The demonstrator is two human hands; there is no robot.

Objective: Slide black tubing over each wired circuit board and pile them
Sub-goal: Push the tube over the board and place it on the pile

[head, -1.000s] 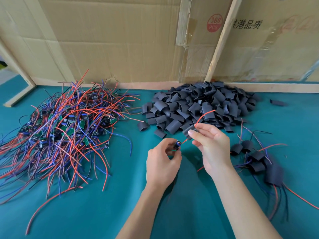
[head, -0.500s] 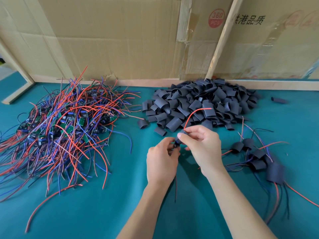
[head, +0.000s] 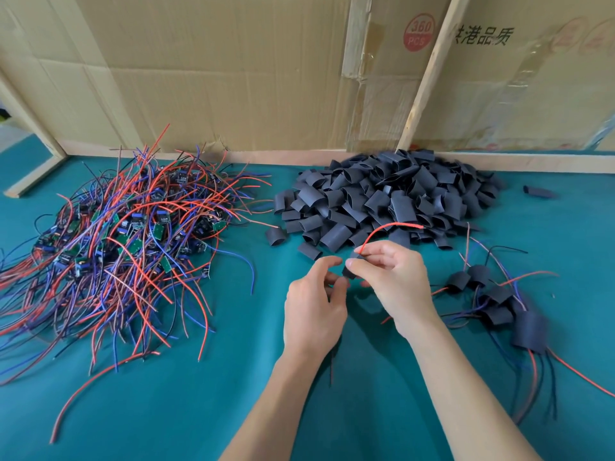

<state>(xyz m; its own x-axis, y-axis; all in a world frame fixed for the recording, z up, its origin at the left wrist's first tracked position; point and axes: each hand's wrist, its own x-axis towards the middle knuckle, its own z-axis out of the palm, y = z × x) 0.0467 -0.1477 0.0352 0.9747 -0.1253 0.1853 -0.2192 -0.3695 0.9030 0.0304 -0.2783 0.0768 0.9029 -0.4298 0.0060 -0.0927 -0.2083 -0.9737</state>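
My right hand pinches a black tube between thumb and fingers at mid-table. A red wire arcs up out of the pinch. My left hand is curled just left of the tube and holds the lower end of the wired circuit board. The board itself is hidden inside the tube and fingers, and a dark wire trails below my left wrist. Bare wired boards lie in a pile on the left. Loose black tubing is heaped behind my hands. Sleeved boards are piled on the right.
All of this lies on a teal table. Cardboard sheets and a wooden rail wall off its back edge. One stray tube lies at the far right. Long wires from the left pile sprawl toward the front.
The tube has slid along the red wire onto the board, so the blue part of the board no longer shows. My hands have closed together.
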